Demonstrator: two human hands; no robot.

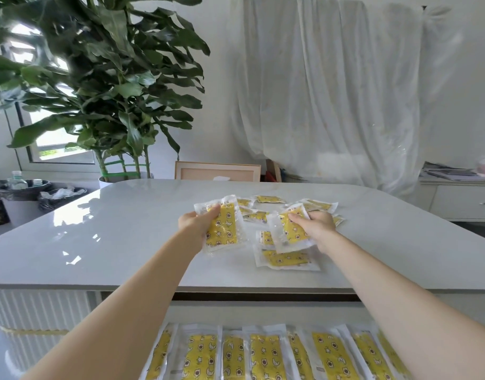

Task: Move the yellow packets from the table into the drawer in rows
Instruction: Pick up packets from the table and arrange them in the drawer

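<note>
Drawer was pulled out at the bottom edge, nearest the camera. One row of yellow packets lay in it side by side, long sides running front to back, edges overlapping a little. The row's ends were cut off by both forearms and the frame edge.

Both bare arms reached out over the drawer to the table.

Left hand was curled round the left edge of a held packet, thumb on top, with the packet lifted and tilted above the tabletop. More than one packet may have been in that grip; could not tell.

Right hand pinched a second packet by its right side, fingers on top, also raised off the surface.

Just under and beside the right hand a flat packet lay nearest the front edge. Loose packets were scattered behind both hands, mid-table, some overlapping.

Beyond the table's far edge was a framed board, leaning.

Far left: a big leafy plant in a white pot, a window behind it, and lined bins with bottles.

Far centre and right: a white sheet hung over something, and a low white cabinet with papers on top.
</note>
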